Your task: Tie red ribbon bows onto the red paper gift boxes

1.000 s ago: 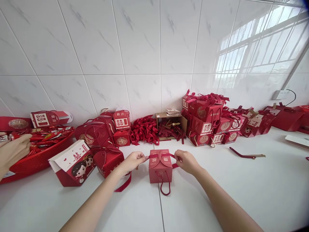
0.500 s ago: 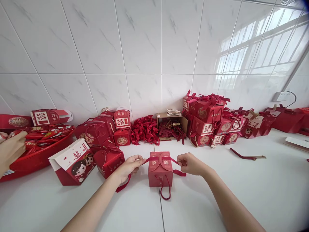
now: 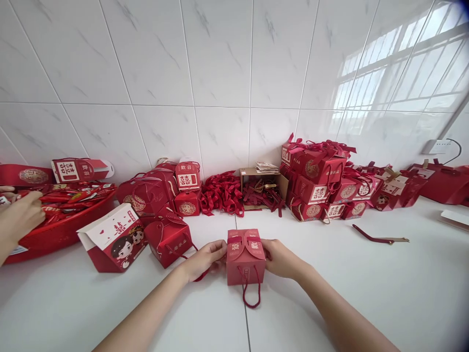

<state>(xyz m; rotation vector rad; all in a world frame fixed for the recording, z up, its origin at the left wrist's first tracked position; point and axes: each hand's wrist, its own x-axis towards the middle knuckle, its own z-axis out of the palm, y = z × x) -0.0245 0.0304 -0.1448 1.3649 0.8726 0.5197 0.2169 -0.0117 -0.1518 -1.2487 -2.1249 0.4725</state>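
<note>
A small red gift box [image 3: 245, 264] stands upright on the table, a dark red ribbon [image 3: 234, 239] lying across its top under two curved flaps. A twisted cord handle [image 3: 252, 300] hangs down its front. My left hand [image 3: 207, 258] is closed on the ribbon close against the box's left side, and a ribbon tail drops below the fingers. On the opposite side, my right hand [image 3: 280, 258] is closed at the box's wall with the other ribbon end; its fingertips are partly hidden behind the box.
At far left, another person's hand [image 3: 27, 215] reaches over a red basin [image 3: 66, 237] of wrapped packets. Red boxes [image 3: 170, 237], a ribbon heap [image 3: 222, 193], a cardboard carton [image 3: 282, 183] and stacked gift boxes [image 3: 311, 188] line the wall. A loose strap [image 3: 377, 238] lies at right.
Both hands have moved in from beside the box to its sides, drawing the ribbon down over the edges. The other person's hand has shifted slightly over the basin. The view has shifted slightly.
</note>
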